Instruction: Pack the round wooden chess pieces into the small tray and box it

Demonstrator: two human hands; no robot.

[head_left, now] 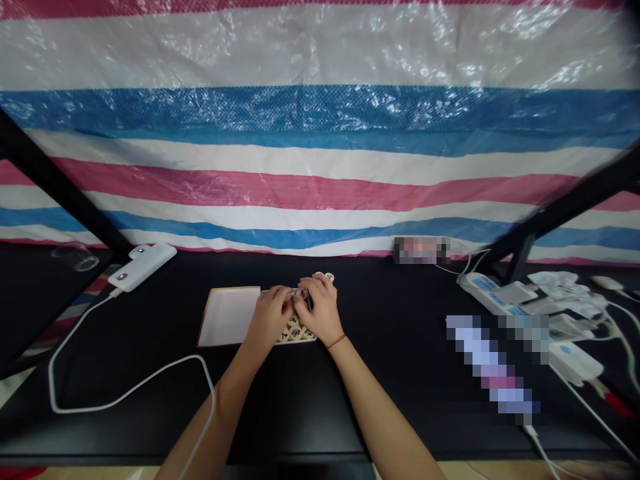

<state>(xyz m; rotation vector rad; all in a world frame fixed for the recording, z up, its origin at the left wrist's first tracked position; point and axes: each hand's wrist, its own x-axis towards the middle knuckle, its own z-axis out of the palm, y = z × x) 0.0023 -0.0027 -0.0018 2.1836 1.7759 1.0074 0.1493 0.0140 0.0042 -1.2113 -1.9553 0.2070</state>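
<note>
The left hand [274, 310] and right hand [321, 310] curl over round cream discs [295, 332] inside a shallow white-rimmed box [300, 341]; whether their fingers grip any is hidden. A knuckle's nudge could scatter red-marked white discs [329, 277] beyond.

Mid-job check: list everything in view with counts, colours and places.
Tray: one, white rim, centre
Game pieces: several, cream, in the tray
Loose pieces: at least two, pale with red marks, beyond the tray
Box half: one, white inside, left of the tray
Power bank: at least one, white, left
Cable: one, white, left
Cup: one, clear, far left
Power strip: one, white and blue, right
Pixelated items: at least two, unreadable, right
Sheet: one, striped red-white-blue, behind
Table: one, black, below
Wristband: one, reddish, right wrist
Left hand, right hand: bare, over the tray
</note>
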